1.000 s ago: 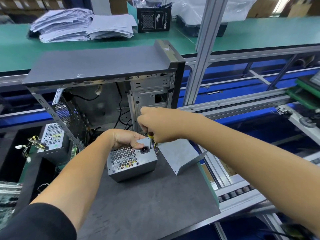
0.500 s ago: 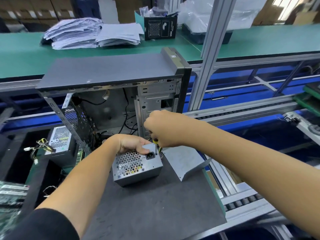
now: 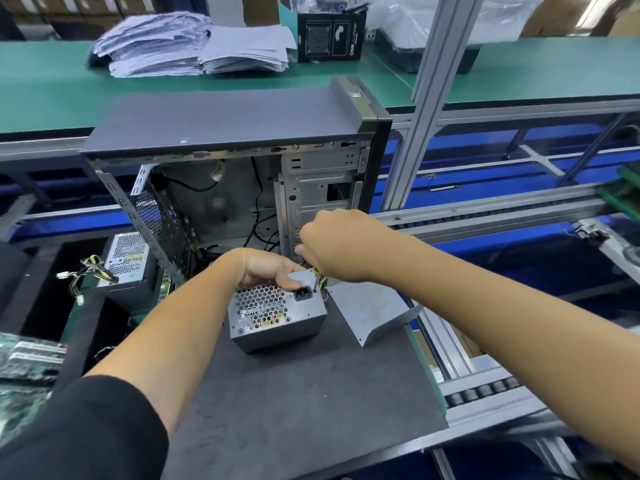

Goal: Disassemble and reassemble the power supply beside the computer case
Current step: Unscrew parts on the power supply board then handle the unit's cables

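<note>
**Power supply held on mat, screwdriver at its top edge**

Head view: 1 power supply [image 3: 277, 315] sits on the dark mat of the table [image 3: 311, 410], just in front of the open computer case [image 3: 235, 161]. The left hand [image 3: 265, 268] rests on the unit's top rear edge, fingers curled over it and gripping it. The right hand [image 3: 332, 245] is fisted around a screwdriver [image 3: 316, 280], whose shaft points down at the unit's top right corner, beside the power socket. A bent metal cover [image 3: 372, 311] lies just right of the power supply. A second power supply [image 3: 126, 259] sits well left of it, beyond the case.
</note>
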`<state>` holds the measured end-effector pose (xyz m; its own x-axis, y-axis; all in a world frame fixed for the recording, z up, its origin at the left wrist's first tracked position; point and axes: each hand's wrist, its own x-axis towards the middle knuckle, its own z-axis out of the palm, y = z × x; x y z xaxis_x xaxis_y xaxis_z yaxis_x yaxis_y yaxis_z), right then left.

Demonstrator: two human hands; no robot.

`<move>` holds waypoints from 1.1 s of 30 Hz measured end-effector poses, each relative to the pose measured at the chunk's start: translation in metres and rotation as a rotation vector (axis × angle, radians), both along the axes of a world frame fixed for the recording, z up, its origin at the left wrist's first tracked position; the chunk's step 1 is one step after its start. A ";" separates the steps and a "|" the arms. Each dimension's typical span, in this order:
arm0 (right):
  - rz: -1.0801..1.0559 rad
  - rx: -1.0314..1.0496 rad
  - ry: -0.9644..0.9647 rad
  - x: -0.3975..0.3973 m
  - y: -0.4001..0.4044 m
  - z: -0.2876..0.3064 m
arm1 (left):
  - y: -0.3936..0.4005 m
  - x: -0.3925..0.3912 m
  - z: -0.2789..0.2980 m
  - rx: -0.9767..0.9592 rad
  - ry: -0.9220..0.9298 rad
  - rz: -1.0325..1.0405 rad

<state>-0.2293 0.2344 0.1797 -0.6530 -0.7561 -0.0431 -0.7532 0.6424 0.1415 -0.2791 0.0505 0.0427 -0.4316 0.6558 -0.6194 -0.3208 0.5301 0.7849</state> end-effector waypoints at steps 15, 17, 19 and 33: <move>0.005 -0.022 0.005 -0.001 0.008 -0.003 | 0.018 -0.010 0.021 -0.183 -0.089 -0.111; -0.008 -0.007 0.036 0.001 0.008 -0.005 | 0.016 -0.011 0.017 -0.191 -0.082 -0.085; -0.005 0.001 -0.039 0.002 0.011 -0.002 | 0.016 -0.010 0.017 -0.183 -0.079 -0.097; 0.038 -0.028 0.010 0.004 -0.002 0.003 | 0.012 -0.004 0.015 -0.202 -0.040 -0.057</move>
<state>-0.2255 0.2328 0.1827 -0.6238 -0.7814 -0.0154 -0.7760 0.6169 0.1314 -0.2830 0.0622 0.0572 -0.3699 0.5393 -0.7565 -0.3148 0.6934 0.6482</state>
